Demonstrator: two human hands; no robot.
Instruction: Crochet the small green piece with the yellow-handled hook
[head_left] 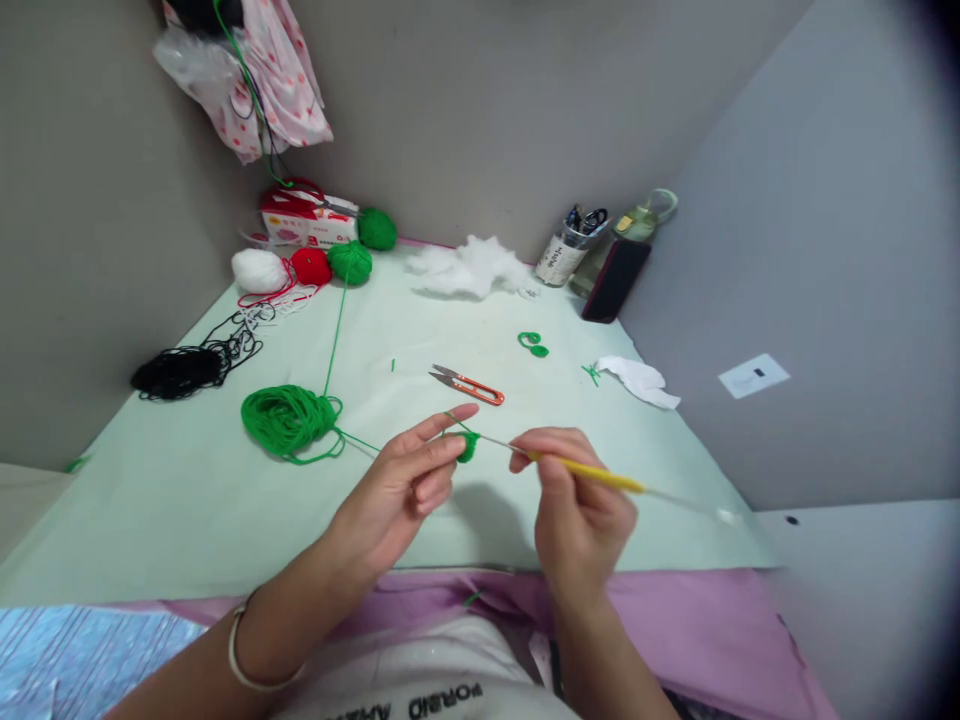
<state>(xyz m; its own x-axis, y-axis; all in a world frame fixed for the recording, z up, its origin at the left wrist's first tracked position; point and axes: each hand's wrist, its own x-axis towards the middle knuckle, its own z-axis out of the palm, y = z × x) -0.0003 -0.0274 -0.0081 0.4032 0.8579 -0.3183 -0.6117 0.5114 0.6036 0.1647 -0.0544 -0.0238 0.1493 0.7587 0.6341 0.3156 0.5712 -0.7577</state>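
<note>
My left hand (409, 485) pinches a small green crochet piece (468, 446) between thumb and fingers, with a green strand running over the forefinger. My right hand (574, 500) grips a yellow-handled crochet hook (592, 474), whose metal tip points left into the green piece. The strand leads left to a loose pile of green yarn (287, 418) on the pale green table cover (187, 500). Both hands hover above the table's near edge.
Orange thread snips (469, 384) lie just beyond the hands. Farther back sit black yarn (180, 368), white, red and green yarn balls (350, 261), a red-white box (304, 220), white stuffing (472, 265), a pen cup (564, 250), a phone (615, 280), a small green crochet bit (533, 344) and a white tissue (639, 380).
</note>
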